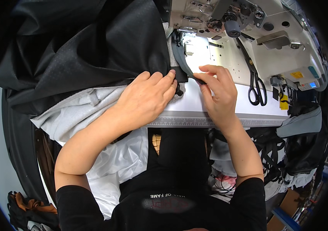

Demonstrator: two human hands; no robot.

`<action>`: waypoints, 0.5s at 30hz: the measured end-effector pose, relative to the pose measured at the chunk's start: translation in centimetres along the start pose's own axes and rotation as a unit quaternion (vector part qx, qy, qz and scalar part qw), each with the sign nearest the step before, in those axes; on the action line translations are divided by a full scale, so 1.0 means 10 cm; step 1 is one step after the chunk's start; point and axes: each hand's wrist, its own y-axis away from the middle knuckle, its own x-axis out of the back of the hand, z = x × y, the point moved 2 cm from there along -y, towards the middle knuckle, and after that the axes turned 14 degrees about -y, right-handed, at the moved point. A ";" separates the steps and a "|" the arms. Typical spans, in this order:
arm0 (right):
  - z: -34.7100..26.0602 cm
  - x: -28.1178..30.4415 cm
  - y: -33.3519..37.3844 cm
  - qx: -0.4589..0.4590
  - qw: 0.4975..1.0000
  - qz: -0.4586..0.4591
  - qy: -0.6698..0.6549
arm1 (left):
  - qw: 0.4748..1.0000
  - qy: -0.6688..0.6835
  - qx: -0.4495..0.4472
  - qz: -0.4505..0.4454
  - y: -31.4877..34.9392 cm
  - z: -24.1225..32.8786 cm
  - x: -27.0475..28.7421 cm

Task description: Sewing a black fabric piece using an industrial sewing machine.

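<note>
The long dark strip (180,56) starts at the sewing machine (283,57) and runs down toward the person, its near end bending right, where the right hand (218,90) pinches it — so that hand is nearer. The left hand (150,94) is on the machine's near left side, fingers on the edge of the big black cloth (83,54) — I can't tell if they grip it. Cloth crowds the machine's left, while white bench (194,100) in front of it reaches a ruler (183,121).

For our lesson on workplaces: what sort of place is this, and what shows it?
Probably a sewing workshop: a sewing machine, black-handled scissors and a large, bunched piece of black material are all in view.
</note>
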 end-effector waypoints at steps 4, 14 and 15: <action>-0.05 -0.03 -0.02 0.036 0.999 -0.002 -0.013 | 1.000 -0.003 -0.001 0.000 0.00 0.00 0.01; -0.04 -0.15 -0.01 0.104 0.990 -0.091 0.000 | 1.000 0.027 0.003 0.002 -0.02 0.00 0.02; -0.03 -0.14 -0.02 0.104 0.990 -0.091 0.000 | 1.000 0.025 0.004 0.001 -0.02 0.00 0.02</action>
